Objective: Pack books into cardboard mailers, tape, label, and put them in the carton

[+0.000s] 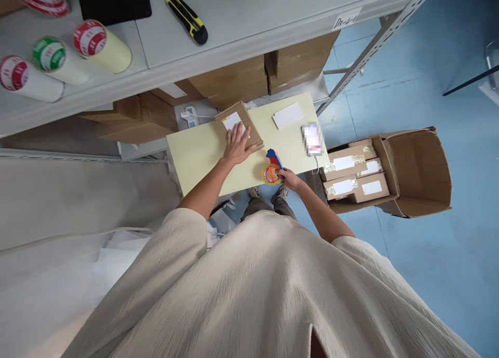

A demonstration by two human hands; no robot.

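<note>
On the pale yellow table (202,160) lies a flat brown cardboard box (253,131) with a white label (231,120) on its top. My left hand (235,146) rests flat on this box, fingers spread over its near side and the label's edge. In my right hand (290,179) is a tape dispenser (272,172), blue and orange-red with a roll of yellowish tape. It is held by its blue handle, close to the table's near edge and apart from the box. The fingers round the handle are partly hidden.
A white paper slip (288,116) and a blurred-out device (312,138) lie on the table. At right, an open carton (417,173) holds several taped boxes. The grey shelf (241,20) above carries a utility knife (185,15), a black phone (116,3) and tape rolls (102,45).
</note>
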